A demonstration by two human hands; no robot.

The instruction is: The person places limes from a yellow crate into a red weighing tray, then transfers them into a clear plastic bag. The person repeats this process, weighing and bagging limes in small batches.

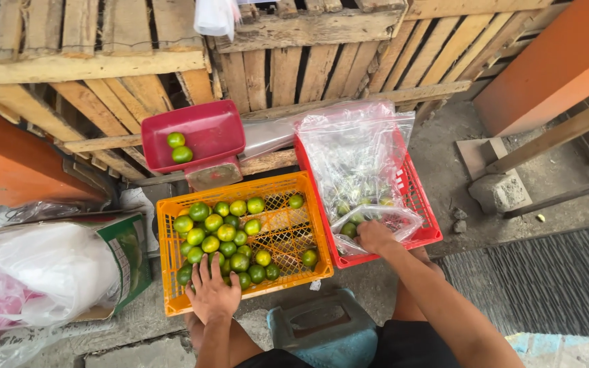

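Wooden pallets (322, 61) are standing on edge across the top of the view, w/ an orange wall (547, 68) rising at the right and bare concrete floor (458, 170) lying below it. A big white plastic sack (49, 272) is slumping at the left, partly inside a cardboard box (127, 255).

The orange plastic crate (294, 225) is sitting center, just in front of the person, holding green limes (223, 235) bunched mostly in its left half. The red plastic crate (420, 204) is standing right beside it, touching or nearly so, w/ a clear plastic bag (356, 157) draping over it; more limes are showing dimly through the film. A red scale pan (202, 133) is resting behind the orange crate, carrying two limes (178, 148). A blue-grey stool (322, 330) is sitting btwn the person's knees.

The left hand (211, 294) is lying palm down at the near edge of the orange crate, fingers spread & pointing away, tips touching the limes nearest the rim; it's not gripping anything visible. The right hand (374, 236) is reaching into the red crate at a smaller clear bag of limes (373, 221), fingers curled at the bag's lower edge; can't tell whether they're pinching film or fruit.
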